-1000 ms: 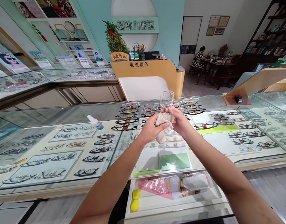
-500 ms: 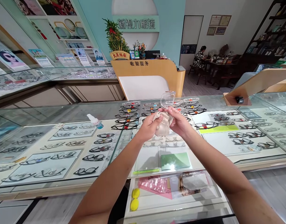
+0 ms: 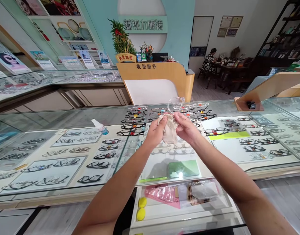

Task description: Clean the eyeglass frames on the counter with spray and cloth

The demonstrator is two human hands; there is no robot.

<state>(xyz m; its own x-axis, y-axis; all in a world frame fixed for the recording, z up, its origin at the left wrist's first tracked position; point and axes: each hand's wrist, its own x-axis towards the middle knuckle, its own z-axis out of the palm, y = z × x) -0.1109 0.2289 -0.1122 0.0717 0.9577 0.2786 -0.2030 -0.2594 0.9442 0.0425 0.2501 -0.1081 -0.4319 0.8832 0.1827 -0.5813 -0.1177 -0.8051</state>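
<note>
Clear-framed specs [image 3: 176,104] are sticking up above both hands, over the glass-topped table [image 3: 54,119]; R hand [image 3: 188,129] is pinching them low btwn thumb and fingers, prob. leaving the upper lens untouched. L hand [image 3: 154,133] is pressing a beige cloth [image 3: 169,133] w/ its thumb on top, the folds hanging btwn the hands, prob. so fabric, not skin, is meeting the lower part; exact contact is hiding under the cloth. Beyond and beside, tagged frames [image 3: 132,126] are lying in rows, apparently spaced for easy viewing. A white-topped bottle [image 3: 100,127] is standing off to the L, prob. w/in reach. Nearer the body, a green pad [image 3: 184,168] is lying above a drawer [image 3: 162,217] holding yellow round items [image 3: 141,214].
</note>
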